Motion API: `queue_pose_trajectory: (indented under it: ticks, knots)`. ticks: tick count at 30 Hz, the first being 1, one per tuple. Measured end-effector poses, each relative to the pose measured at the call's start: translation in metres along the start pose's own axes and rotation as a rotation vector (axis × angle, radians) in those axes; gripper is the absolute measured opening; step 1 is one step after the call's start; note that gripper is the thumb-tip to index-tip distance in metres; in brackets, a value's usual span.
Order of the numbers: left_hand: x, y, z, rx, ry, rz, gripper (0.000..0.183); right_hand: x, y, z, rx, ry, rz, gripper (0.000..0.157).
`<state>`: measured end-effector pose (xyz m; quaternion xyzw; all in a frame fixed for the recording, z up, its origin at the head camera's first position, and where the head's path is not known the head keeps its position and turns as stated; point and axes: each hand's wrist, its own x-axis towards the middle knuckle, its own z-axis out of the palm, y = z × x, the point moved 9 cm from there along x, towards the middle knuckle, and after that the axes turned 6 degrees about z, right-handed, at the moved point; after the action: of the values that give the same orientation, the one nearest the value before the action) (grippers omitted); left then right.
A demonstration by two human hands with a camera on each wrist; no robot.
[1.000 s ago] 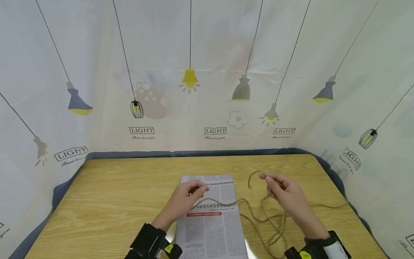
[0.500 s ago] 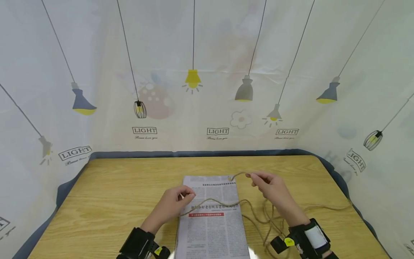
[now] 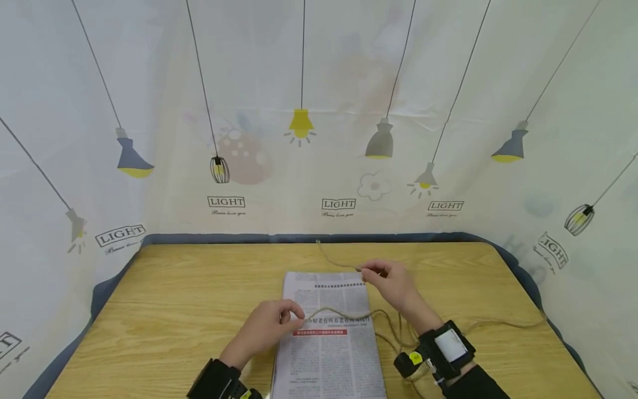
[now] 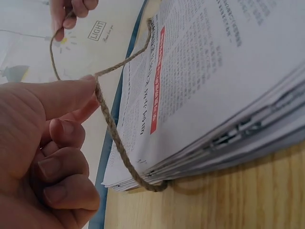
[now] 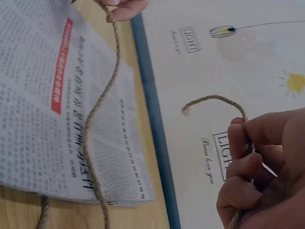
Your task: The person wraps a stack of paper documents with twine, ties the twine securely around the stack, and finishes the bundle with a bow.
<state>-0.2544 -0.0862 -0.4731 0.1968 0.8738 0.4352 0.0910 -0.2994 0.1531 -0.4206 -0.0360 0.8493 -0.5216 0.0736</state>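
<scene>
Brown string (image 4: 113, 130) lies across a newspaper stack (image 3: 329, 360) at the frame's lower centre, on a wooden counter (image 3: 199, 277). From where I stand, the left hand (image 3: 271, 325) pinches it by the stack's left edge, perhaps to steady that strand; the right hand (image 3: 392, 284) pinches near the loose end (image 5: 214, 97), probably for control. Any string beneath the papers is hidden, and the right wrist strap (image 3: 451, 348) blocks another stretch.

Soft, diffuse light fills the head view; the backdrop (image 3: 259, 66) looks stretched beyond the side edges of the desk (image 3: 174, 310). Both wrist views are dimmer: newspaper (image 4: 200, 90) print blurs, and faint shadow lies beside the rope (image 4: 119, 138).
</scene>
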Motion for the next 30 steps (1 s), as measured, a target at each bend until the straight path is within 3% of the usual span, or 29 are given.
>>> queue_pose_trajectory:
  ticks: [6,11,19,21,30]
  knots:
    - [0.000,0.002,0.006,-0.012,-0.036,0.037,0.014,0.005,0.000,0.029,-0.060,-0.131,-0.099,0.023]
    - [0.001,0.002,0.008,-0.003,-0.028,0.046,0.011,0.005,0.004,0.051,-0.153,-0.236,-0.156,0.017]
    - [0.002,0.002,0.006,0.017,-0.010,0.042,0.010,0.013,0.002,0.076,-0.495,-0.156,-0.340,0.013]
    - [0.002,0.002,0.006,0.023,-0.001,0.037,0.010,0.012,0.002,0.083,-0.538,-0.159,-0.373,0.014]
    - [0.004,0.005,0.003,0.071,0.081,0.039,0.005,0.015,0.013,0.101,-0.511,-0.301,-0.346,0.016]
